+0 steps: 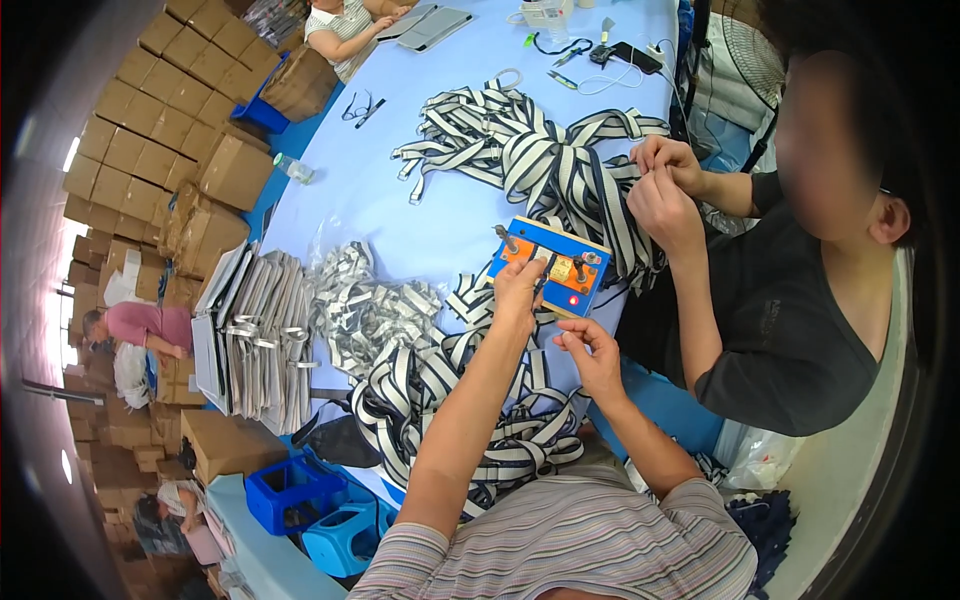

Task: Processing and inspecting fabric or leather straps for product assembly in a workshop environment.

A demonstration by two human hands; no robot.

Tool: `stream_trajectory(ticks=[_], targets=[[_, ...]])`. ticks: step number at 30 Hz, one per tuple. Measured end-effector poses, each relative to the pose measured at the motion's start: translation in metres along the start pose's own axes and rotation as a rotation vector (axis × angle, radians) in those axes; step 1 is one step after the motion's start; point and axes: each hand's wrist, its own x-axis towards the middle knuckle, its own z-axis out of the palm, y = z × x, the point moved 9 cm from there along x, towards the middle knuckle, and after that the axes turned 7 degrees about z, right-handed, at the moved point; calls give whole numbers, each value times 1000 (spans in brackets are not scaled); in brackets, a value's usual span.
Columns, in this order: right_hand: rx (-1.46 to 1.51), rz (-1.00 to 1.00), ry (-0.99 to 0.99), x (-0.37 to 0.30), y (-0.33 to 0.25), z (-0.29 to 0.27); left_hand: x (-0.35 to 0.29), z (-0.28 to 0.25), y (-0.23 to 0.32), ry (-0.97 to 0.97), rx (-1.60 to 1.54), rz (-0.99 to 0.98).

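Observation:
A blue board with orange blocks and metal posts [592, 248] lies tilted on the table ahead of me, a red light glowing near its front corner. My left hand [515, 295] rests over its left side, fingers closed beside a dark strip crossing the board; what they pinch is hidden. Just off the board's near edge is my right hand [595, 365], its fingers loosely curled, thumb and forefinger apart with nothing visible between them. Black-and-white striped straps [400, 400] are heaped under and around my left forearm. Another bundle of striped straps [560, 175] lies beyond the board.
A co-worker's hands [668, 185] meet above the far bundle at right. Stacked flat grey pieces [255, 335] and plastic-wrapped straps [365, 300] sit at left. Farther off are a bottle [293, 168], a phone [637, 57] and cables. Blue stools [295, 495] stand below the table's left edge.

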Motion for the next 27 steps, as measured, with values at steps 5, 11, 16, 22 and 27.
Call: stream_trajectory(ticks=[5,11,16,22,27], targets=[[-6,-2,7,0,-1,-2,-1,-2,-1,35,-9,11],[-5,-8,11,-1,4,-4,0,2,1,2,-9,25],[0,-6,8,-2,3,-4,1,1,0,6,-47,31],[2,8,20,-4,4,-8,0,2,3,17,-74,43],[12,6,34,-5,2,-12,3,1,2,-48,-54,52]])
